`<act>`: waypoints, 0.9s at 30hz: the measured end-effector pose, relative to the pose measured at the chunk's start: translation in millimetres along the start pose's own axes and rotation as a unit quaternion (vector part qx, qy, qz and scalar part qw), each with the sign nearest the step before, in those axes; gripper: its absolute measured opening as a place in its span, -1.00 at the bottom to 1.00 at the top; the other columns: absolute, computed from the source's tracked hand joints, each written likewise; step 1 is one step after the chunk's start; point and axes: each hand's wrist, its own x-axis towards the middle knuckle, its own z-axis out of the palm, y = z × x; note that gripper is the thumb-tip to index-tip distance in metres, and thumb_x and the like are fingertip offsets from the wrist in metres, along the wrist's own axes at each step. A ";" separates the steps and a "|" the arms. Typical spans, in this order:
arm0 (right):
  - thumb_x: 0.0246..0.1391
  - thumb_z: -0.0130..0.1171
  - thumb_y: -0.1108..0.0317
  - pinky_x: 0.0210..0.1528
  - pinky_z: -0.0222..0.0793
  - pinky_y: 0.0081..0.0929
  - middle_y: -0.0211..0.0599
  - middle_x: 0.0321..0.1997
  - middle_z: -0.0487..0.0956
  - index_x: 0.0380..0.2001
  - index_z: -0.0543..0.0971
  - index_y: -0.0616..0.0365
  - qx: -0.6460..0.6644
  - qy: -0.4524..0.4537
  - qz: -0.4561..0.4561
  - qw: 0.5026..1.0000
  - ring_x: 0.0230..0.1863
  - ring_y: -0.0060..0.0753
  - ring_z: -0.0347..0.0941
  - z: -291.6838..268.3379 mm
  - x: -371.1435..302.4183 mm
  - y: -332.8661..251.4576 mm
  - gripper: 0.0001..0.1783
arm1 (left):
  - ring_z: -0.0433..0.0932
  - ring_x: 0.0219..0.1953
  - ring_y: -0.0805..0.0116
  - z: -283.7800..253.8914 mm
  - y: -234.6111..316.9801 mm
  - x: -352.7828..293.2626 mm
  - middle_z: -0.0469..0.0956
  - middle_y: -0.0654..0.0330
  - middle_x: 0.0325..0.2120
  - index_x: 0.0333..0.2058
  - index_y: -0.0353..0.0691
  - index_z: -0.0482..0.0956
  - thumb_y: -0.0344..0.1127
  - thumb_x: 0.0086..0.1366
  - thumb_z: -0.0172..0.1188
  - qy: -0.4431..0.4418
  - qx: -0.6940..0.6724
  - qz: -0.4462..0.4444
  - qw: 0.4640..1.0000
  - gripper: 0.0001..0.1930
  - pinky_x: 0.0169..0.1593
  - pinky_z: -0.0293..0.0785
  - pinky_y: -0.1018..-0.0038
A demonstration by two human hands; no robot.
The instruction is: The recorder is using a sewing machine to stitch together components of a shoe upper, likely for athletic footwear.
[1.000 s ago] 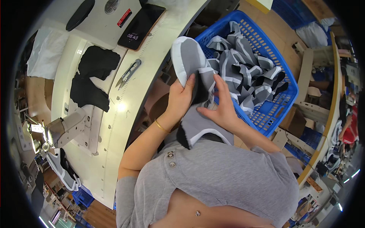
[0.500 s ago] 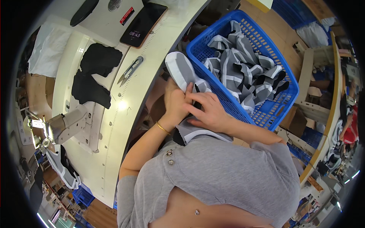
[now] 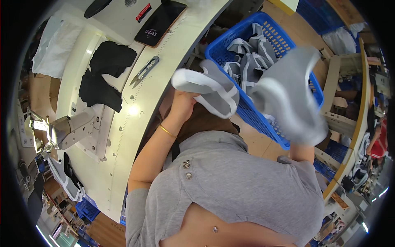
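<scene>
My left hand (image 3: 183,105) is closed on a grey and white fabric shoe upper (image 3: 222,92), which it holds up by one end between the table and the basket. At the right, a second grey shoe upper (image 3: 284,94), smeared by motion, is up in the air over the basket's near right side. My right wrist (image 3: 302,151) comes up beneath this piece, and its fingers are hidden behind the fabric. The blue plastic basket (image 3: 224,39) holds several more grey, white and black shoe uppers (image 3: 249,68).
A white sewing table (image 3: 119,164) stands at my left, with a sewing machine arm (image 3: 76,129), black fabric pieces (image 3: 101,76), thread snips (image 3: 145,71) and a phone (image 3: 160,24). Another shoe upper (image 3: 66,179) hangs at its left edge. Wooden-edged shelving (image 3: 349,152) stands at far right.
My hands have parted. The left still holds a shoe upper, now opened out. My right hand has swung right with another upper over the basket.
</scene>
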 end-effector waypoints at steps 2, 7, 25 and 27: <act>0.01 0.27 0.36 -0.20 0.47 -0.42 -0.31 -0.20 0.62 -0.13 0.60 0.15 -0.272 0.099 -0.024 0.957 -0.21 -0.45 0.54 -18.5 21.3 8.1 -0.69 | 0.55 0.01 0.28 -7.5 -6.4 5.8 0.51 0.11 0.03 0.13 -0.34 0.37 -0.55 0.16 0.11 -0.016 -0.031 -0.014 0.999 -0.49 0.09 0.48 0.39; -0.08 0.23 0.33 -0.29 0.42 -0.42 -0.12 -0.41 0.61 -0.14 0.57 0.29 -0.510 -0.057 -0.012 0.858 -0.36 -0.43 0.54 5.9 21.6 37.1 -0.60 | 0.48 0.10 0.25 6.3 -6.8 1.8 0.48 0.14 0.07 0.18 -0.24 0.32 -0.11 0.35 0.01 -0.084 -0.177 -0.049 0.979 -0.50 0.17 0.41 0.29; -0.05 0.21 0.39 -0.16 0.36 -0.53 -0.34 -0.24 0.58 -0.16 0.54 0.29 -0.337 0.065 0.048 0.938 -0.23 -0.53 0.46 -24.1 3.4 112.8 -0.66 | 0.52 -0.01 0.13 48.5 -52.9 21.3 0.52 -0.01 -0.05 0.02 -0.38 0.41 -0.35 0.26 -0.14 0.077 -0.150 -0.088 0.982 -0.61 0.15 0.40 0.24; -0.07 0.20 0.37 -0.23 0.36 -0.47 -0.27 -0.31 0.56 -0.29 0.51 0.30 -0.409 0.104 0.011 0.906 -0.27 -0.41 0.47 -36.5 8.3 146.7 -0.73 | 0.44 0.09 0.19 56.9 -49.5 5.2 0.47 0.04 0.02 0.03 -0.32 0.42 -0.46 0.23 -0.18 0.153 -0.129 0.001 0.980 -0.60 0.19 0.35 0.29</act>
